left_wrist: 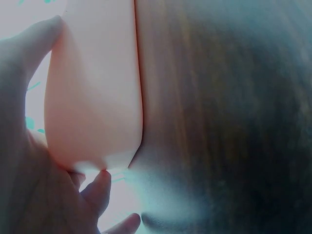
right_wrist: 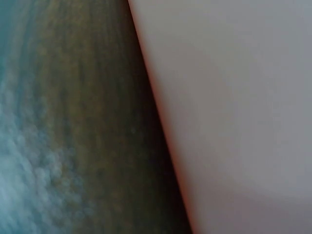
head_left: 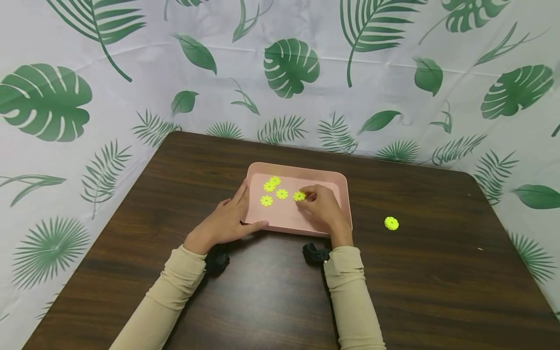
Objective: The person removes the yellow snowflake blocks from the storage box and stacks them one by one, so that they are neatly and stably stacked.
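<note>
Pinching one yellow disc (head_left: 299, 196) with the right hand (head_left: 321, 204), right about mid-way across a pink tray (head_left: 280, 216); can't tell if touching the floor of it. Resting the left hand (head_left: 225, 221), spread wide, against the tray's 9 o'clock end, with thumb on the 6 o'clock rim. Got four loose discs (head_left: 266, 201) in there too, at 9 to 10 o'clock from the pinched one, including an overlapping pair. Can't see much tray at 4 o'clock, thanks to the right hand and wrist being in the way. Also spotting an overlapping bunch of discs (head_left: 391, 223) on the dark table (head_left: 437, 291), between 3 and 4 o'clock from the tray, plus a tiny pale scrap (head_left: 480, 249) farther out that way, black wrist gear (head_left: 316, 253) near 6, and a leaf-print backdrop (head_left: 306, 73) at 12.
</note>
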A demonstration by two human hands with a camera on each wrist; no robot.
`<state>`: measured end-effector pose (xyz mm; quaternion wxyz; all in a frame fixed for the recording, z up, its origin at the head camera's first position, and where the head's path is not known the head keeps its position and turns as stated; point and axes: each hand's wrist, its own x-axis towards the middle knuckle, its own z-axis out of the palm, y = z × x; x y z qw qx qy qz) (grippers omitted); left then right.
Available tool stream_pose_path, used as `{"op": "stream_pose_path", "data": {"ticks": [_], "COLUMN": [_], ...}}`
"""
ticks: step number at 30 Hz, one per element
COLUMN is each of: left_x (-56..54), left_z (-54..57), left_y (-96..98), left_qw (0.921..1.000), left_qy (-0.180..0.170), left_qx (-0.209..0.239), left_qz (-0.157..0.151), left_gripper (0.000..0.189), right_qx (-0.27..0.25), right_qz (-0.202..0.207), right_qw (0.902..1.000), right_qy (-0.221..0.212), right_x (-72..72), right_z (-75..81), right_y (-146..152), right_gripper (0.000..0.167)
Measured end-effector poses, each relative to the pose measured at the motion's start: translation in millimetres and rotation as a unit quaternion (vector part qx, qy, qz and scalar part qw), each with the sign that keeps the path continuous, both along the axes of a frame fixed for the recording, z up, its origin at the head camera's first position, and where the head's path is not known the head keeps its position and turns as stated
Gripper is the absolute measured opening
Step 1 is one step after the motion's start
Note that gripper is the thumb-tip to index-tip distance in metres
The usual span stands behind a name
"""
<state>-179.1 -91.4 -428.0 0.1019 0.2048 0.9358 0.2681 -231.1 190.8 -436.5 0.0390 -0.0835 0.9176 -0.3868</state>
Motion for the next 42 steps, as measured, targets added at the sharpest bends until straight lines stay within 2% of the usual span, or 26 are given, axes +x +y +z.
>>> {"op": "stream_pose_path", "data": {"ticks": [9,17,29,37,42], "left_x": [-1.2,-0.6,0.4,0.9,1.6], "left_z": [2.0,2.4,3.3,3.3,3.9], "left_y": [2.1,2.4,1.7,-0.4,-1.1], "left_qw": [1.0000,1.0000,1.0000,0.9999,0.9999], "left_qy": [-0.001,-0.003,-0.004,0.012,0.011], "left_qx": [-0.001,-0.002,0.001,0.001,0.007], "left_qz": [-0.005,-0.005,-0.006,-0.012,-0.010], "left_gripper": [0.114,0.114,0.114,0.111,0.111], "right_qx": [0.002,0.010,0.010,-0.014,-0.013], "right_qz": [-0.005,-0.011,0.010,0.055,0.037], "right_qw": [1.0000,0.9999,0.9973,0.9923,0.9939], "right_qy": [0.001,-0.003,0.072,0.110,0.103], "right_x": [0.9,2.4,10.5,14.1,20.3], "right_z": [2.7,4.1,25.0,35.6,40.0], "right_y": [2.7,2.7,6.4,17.3,27.6], "right_gripper": [0.042,0.036,0.036,0.031,0.027]}}
